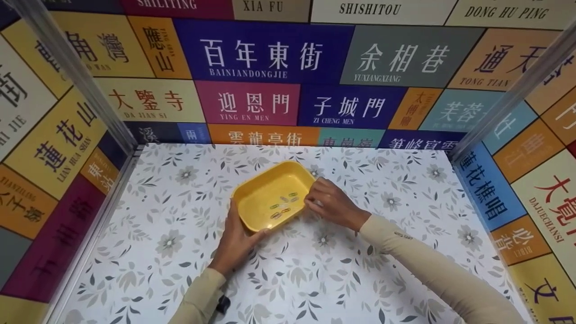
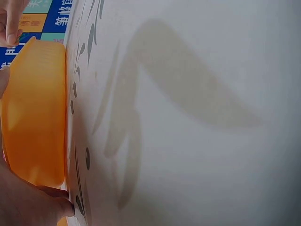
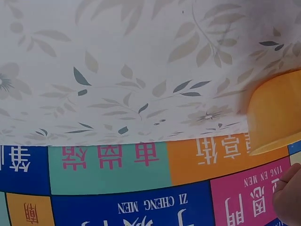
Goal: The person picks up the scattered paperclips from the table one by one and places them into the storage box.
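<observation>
A yellow rectangular tray (image 1: 263, 182) lies on the flowered table (image 1: 180, 252) with several small paper clips (image 1: 283, 207) in it. My left hand (image 1: 236, 236) grips the tray's near left corner, thumb along the front rim. My right hand (image 1: 330, 202) holds the tray's right rim with curled fingers. In the left wrist view the tray's orange-yellow wall (image 2: 35, 113) fills the left side, with my thumb (image 2: 28, 205) below it. The right wrist view shows one corner of the tray (image 3: 275, 115) and a fingertip (image 3: 288, 197) at the lower right.
Walls covered in coloured street-name signs (image 1: 265, 54) close in the table at the back and both sides. Metal posts (image 1: 72, 76) stand at the back corners. Bare flowered tabletop stretches around the tray on all sides.
</observation>
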A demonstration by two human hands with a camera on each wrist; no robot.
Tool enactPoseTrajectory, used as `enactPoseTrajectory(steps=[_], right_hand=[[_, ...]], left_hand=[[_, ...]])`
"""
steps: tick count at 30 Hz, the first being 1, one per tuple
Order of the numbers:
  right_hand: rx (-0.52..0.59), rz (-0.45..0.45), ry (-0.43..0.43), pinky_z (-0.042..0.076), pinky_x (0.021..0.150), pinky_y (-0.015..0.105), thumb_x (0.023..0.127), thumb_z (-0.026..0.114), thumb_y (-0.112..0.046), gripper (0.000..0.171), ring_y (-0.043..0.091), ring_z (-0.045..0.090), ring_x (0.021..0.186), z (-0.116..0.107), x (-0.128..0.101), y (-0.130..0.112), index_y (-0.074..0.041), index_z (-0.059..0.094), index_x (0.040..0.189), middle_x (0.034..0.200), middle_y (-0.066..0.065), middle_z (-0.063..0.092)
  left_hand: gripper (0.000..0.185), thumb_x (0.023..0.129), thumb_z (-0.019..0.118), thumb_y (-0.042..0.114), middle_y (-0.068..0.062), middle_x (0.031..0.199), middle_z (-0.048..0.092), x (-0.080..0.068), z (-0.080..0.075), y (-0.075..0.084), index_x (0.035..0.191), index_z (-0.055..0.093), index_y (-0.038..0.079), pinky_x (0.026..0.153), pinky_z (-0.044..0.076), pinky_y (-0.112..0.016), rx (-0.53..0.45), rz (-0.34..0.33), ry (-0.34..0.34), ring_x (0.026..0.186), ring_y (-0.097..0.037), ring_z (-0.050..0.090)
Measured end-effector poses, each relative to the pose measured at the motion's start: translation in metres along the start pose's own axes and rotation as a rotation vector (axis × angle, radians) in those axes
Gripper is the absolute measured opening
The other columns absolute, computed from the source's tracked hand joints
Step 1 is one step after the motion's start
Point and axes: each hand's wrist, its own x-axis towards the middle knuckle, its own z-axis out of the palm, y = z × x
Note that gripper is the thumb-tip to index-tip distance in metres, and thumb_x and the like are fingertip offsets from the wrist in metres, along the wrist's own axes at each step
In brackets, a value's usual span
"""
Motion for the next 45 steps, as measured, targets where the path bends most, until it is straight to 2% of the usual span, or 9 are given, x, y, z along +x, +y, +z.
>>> enactPoseTrajectory(steps=[2, 9, 18, 27, 32, 39, 45], right_hand=[[-0.016, -0.013, -0.002, 0.054, 0.079, 0.038, 0.093, 0.083, -0.003, 0.004, 0.024, 0.059, 0.091, 0.001, 0.003, 0.001, -0.007, 0.080, 0.094, 0.094, 0.004, 0.072], [-0.006, -0.030, -0.029, 0.050, 0.079, 0.039, 0.095, 0.079, 0.001, 0.007, 0.026, 0.056, 0.089, 0.004, 0.015, 0.003, -0.006, 0.082, 0.094, 0.091, 0.005, 0.069], [-0.040, -0.032, -0.083, 0.052, 0.084, 0.041, 0.100, 0.076, -0.008, 0.006, 0.026, 0.058, 0.094, 0.008, 0.024, 0.005, -0.008, 0.082, 0.096, 0.097, 0.006, 0.070], [-0.069, -0.088, -0.045, 0.052, 0.079, 0.041, 0.095, 0.077, -0.003, 0.006, 0.027, 0.059, 0.091, 0.021, 0.023, 0.011, -0.006, 0.082, 0.093, 0.092, 0.005, 0.069], [-0.069, -0.071, -0.069, 0.053, 0.081, 0.041, 0.096, 0.075, -0.003, 0.008, 0.026, 0.059, 0.092, 0.026, 0.025, 0.010, -0.005, 0.082, 0.094, 0.093, 0.005, 0.069], [-0.047, -0.046, -0.082, 0.051, 0.079, 0.040, 0.097, 0.075, -0.004, 0.009, 0.026, 0.057, 0.091, 0.031, 0.024, 0.012, -0.004, 0.084, 0.096, 0.093, 0.005, 0.071], [-0.053, -0.013, -0.128, 0.051, 0.082, 0.039, 0.101, 0.074, -0.008, 0.011, 0.025, 0.056, 0.092, 0.032, 0.027, 0.015, -0.005, 0.085, 0.101, 0.094, 0.005, 0.072]], left_hand=[[0.139, 0.084, 0.091, 0.062, -0.002, 0.185, 0.012, 0.000, 0.000, 0.000, 0.178, -0.009, 0.032, 0.137, 0.015, -0.050, 0.001, 0.002, -0.001, 0.168, -0.024, 0.017], [0.138, 0.086, 0.094, 0.052, -0.009, 0.183, 0.017, 0.000, -0.001, -0.002, 0.178, -0.005, 0.024, 0.136, 0.017, -0.050, -0.017, 0.035, 0.010, 0.168, -0.029, 0.021], [0.140, 0.085, 0.092, 0.059, -0.007, 0.185, 0.012, 0.000, -0.001, -0.001, 0.178, -0.007, 0.027, 0.137, 0.015, -0.049, -0.001, -0.011, 0.002, 0.169, -0.027, 0.017], [0.140, 0.086, 0.091, 0.058, -0.010, 0.185, 0.008, -0.001, -0.001, 0.000, 0.178, -0.010, 0.025, 0.136, 0.015, -0.050, 0.022, -0.021, -0.003, 0.169, -0.030, 0.016], [0.139, 0.086, 0.090, 0.059, -0.008, 0.185, 0.009, -0.002, 0.000, 0.001, 0.178, -0.009, 0.030, 0.136, 0.016, -0.050, 0.014, -0.030, -0.002, 0.169, -0.028, 0.017], [0.137, 0.088, 0.091, 0.052, -0.013, 0.185, 0.009, -0.004, 0.000, 0.001, 0.178, -0.008, 0.024, 0.136, 0.017, -0.051, 0.034, -0.028, -0.004, 0.168, -0.033, 0.017], [0.139, 0.087, 0.089, 0.061, -0.010, 0.185, 0.005, -0.003, -0.001, 0.002, 0.178, -0.011, 0.026, 0.136, 0.015, -0.051, 0.044, -0.046, -0.019, 0.169, -0.032, 0.015]])
